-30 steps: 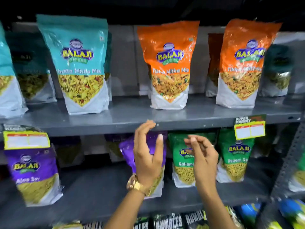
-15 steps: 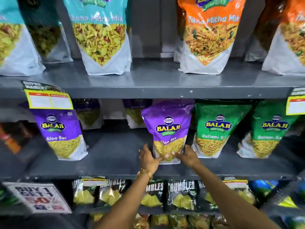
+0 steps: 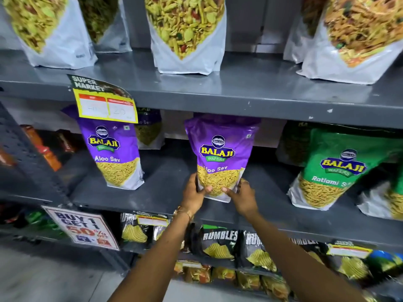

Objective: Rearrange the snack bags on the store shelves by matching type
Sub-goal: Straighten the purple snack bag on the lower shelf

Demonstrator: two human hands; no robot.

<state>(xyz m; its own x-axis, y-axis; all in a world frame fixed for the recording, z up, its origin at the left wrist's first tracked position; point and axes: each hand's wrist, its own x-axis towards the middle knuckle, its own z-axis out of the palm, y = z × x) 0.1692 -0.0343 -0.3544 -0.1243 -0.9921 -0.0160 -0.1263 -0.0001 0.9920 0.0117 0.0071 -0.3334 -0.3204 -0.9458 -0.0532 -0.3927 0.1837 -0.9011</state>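
A purple Aloo Sev bag point(image 3: 220, 153) stands upright in the middle of the grey middle shelf point(image 3: 165, 192). My left hand point(image 3: 193, 196) grips its lower left corner and my right hand point(image 3: 243, 198) grips its lower right corner, thumbs on the front. A second purple Aloo Sev bag point(image 3: 113, 153) stands apart to the left, with a third one point(image 3: 149, 129) behind it. Green Ratlami Sev bags point(image 3: 331, 168) stand to the right.
The upper shelf point(image 3: 250, 92) carries several mix bags with white bottoms. A yellow price tag point(image 3: 105, 105) hangs from its edge. Below, black Rumbles chip bags point(image 3: 218, 243) fill the lower shelf, beside a "Buy 1 Get 1" sign point(image 3: 81, 227). A shelf upright point(image 3: 28, 153) stands at left.
The view dropped from the top shelf to the middle one. My hands went from raised in the air to gripping the bottom corners of the central purple bag, which now sits further left.
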